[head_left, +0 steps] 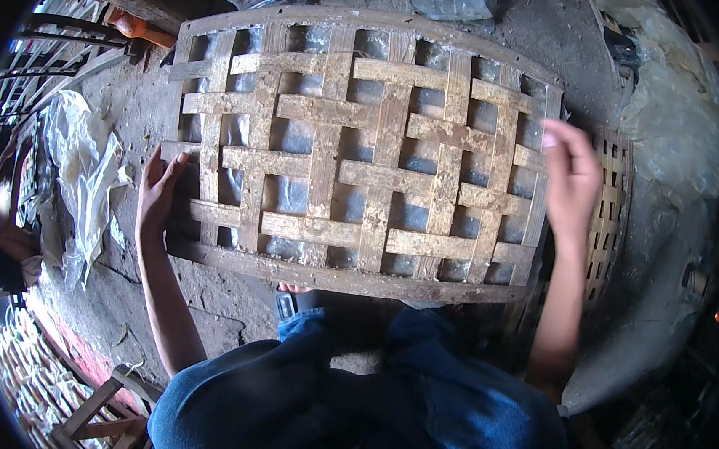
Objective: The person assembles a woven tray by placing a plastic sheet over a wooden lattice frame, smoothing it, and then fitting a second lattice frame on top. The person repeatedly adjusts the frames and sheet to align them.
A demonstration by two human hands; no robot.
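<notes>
A large woven bamboo basket with wide, dusty strips and open square gaps fills the middle of the view, its flat bottom turned toward me. My left hand grips its lower left edge, fingers curled around the rim. My right hand presses flat against its right side, fingers pointing up. My knees in blue jeans sit just below the basket. A foot in a sandal peeks out beneath the basket's lower rim.
A second woven basket lies behind my right hand. Crumpled clear plastic sheets lie on the rough concrete floor at left, and more plastic at top and right. A wooden stool stands at lower left. Another person sits at the far left edge.
</notes>
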